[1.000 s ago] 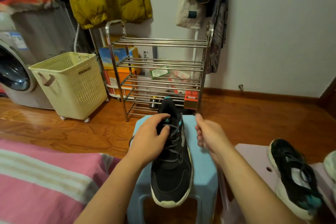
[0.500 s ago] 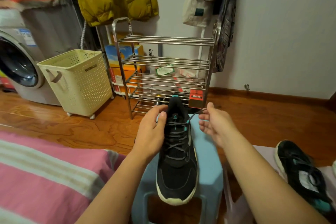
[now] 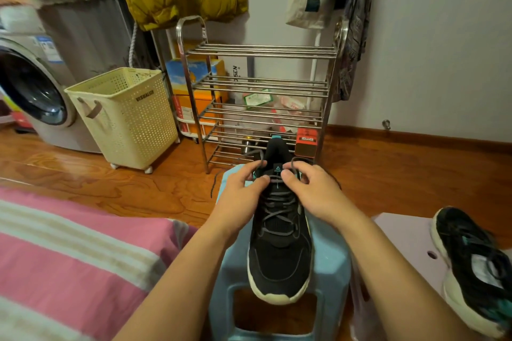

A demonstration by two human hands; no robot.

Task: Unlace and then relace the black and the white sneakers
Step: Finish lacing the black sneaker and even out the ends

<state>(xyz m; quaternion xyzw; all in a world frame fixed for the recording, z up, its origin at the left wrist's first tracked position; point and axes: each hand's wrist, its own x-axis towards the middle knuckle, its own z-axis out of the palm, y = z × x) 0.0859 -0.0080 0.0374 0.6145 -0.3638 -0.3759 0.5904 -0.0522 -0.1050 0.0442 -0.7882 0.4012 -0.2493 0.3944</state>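
A black sneaker [image 3: 278, 255] with a pale sole and grey laces lies on a light blue stool [image 3: 331, 266], toe toward me. My left hand [image 3: 243, 191] and my right hand [image 3: 313, 191] meet at the top of its tongue, each pinching a grey lace end [image 3: 259, 156] that loops up over the fingers. A loose lace tail hangs off the stool's left side. The second black sneaker [image 3: 471, 266] lies on a pale purple stool [image 3: 401, 241] at the right.
A steel shoe rack [image 3: 260, 99] stands just beyond the stool. A cream laundry basket [image 3: 124, 116] and a washing machine [image 3: 33, 91] are at the left. Pink striped bedding [image 3: 69, 257] fills the near left. Wooden floor lies around.
My right hand has come in from the right side to the tongue, and both hands now meet over the top eyelets with the lace ends looped. The view has shifted left and down.
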